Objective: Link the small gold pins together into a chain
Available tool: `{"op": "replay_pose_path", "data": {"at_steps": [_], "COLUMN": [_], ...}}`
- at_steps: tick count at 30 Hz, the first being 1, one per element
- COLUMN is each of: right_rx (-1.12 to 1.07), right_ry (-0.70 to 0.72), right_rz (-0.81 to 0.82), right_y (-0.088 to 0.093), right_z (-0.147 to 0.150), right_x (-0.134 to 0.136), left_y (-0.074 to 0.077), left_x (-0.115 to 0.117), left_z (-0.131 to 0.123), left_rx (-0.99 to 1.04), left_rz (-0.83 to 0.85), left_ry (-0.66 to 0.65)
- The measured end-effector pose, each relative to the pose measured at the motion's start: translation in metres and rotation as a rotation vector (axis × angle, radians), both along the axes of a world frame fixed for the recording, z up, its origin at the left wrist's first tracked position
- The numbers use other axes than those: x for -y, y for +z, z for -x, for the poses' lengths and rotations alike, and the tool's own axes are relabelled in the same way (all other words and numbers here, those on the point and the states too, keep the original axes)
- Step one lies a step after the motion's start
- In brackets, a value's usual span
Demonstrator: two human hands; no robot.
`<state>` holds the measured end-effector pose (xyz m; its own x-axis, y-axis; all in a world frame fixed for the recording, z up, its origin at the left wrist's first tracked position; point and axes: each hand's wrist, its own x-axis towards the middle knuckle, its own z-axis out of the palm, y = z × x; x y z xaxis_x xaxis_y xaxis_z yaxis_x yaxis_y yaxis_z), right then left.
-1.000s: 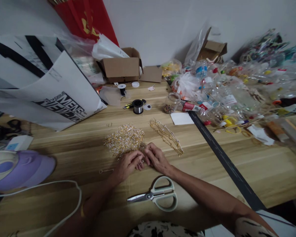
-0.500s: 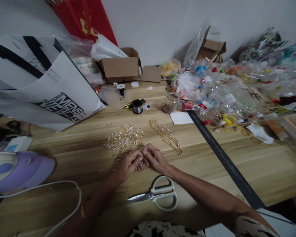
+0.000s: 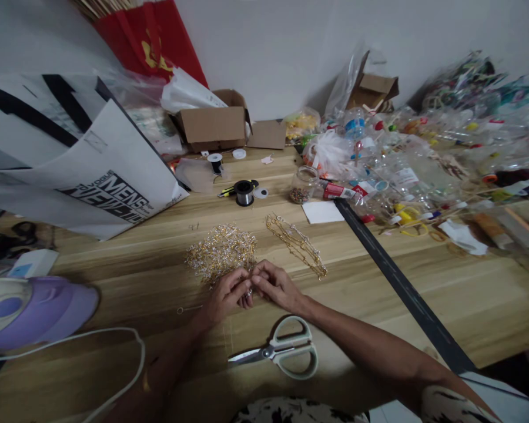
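My left hand [image 3: 227, 294] and my right hand [image 3: 275, 285] meet fingertip to fingertip on the wooden table [image 3: 127, 276]. Both are closed in a pinch on a tiny silvery piece [image 3: 248, 291] between them. Just beyond the fingers lies a heap of small gold and silver findings [image 3: 223, 251]. A row of linked gold pieces [image 3: 296, 244] lies to the right of that heap. One loose pin [image 3: 188, 308] rests left of my left wrist. Pale green scissors [image 3: 282, 352] lie under my right forearm, near the front edge.
A wire spool [image 3: 244, 192], a bead jar [image 3: 300, 185] and a white card [image 3: 322, 212] stand further back. A black strip [image 3: 397, 276] runs diagonally at right, beside cluttered plastic bottles [image 3: 405, 170]. A white shopping bag [image 3: 83, 170], cardboard box [image 3: 211, 126] and purple cap [image 3: 30, 308] fill the left.
My hands stay pinched together at the same spot, with only small finger shifts. The camera tilted slightly, so the table contents sit a little lower in view.
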<state>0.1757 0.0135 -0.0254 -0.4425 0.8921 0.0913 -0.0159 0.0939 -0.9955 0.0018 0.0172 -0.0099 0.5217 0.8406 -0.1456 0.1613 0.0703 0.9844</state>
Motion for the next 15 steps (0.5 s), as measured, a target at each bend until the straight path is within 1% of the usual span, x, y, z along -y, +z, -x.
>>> {"op": "replay_pose_path", "data": {"at_steps": [4,8,11,15], "right_rx": [0.12,0.233,0.235,0.211], "right_ry": [-0.022,-0.032,-0.021,-0.049], "right_rz": [-0.08,-0.159,-0.186,-0.164], "right_y": [0.0008,0.0009,-0.0006,0.0003], "right_z": [-0.0005,-0.0017,-0.0021,-0.0017], "right_x": [0.0005,0.0006,0.0003,-0.0003], "left_y": [-0.0012,-0.0061,-0.0075,-0.0021], "left_x": [0.0019,0.0037,0.004,0.0021], "left_z": [-0.001,-0.0005,-0.0005,-0.0017], "left_rx": [-0.057,-0.079,-0.059,-0.007], "left_rz": [-0.024,-0.033,-0.003,0.03], "left_ry": [-0.02,-0.051,-0.044,-0.014]}}
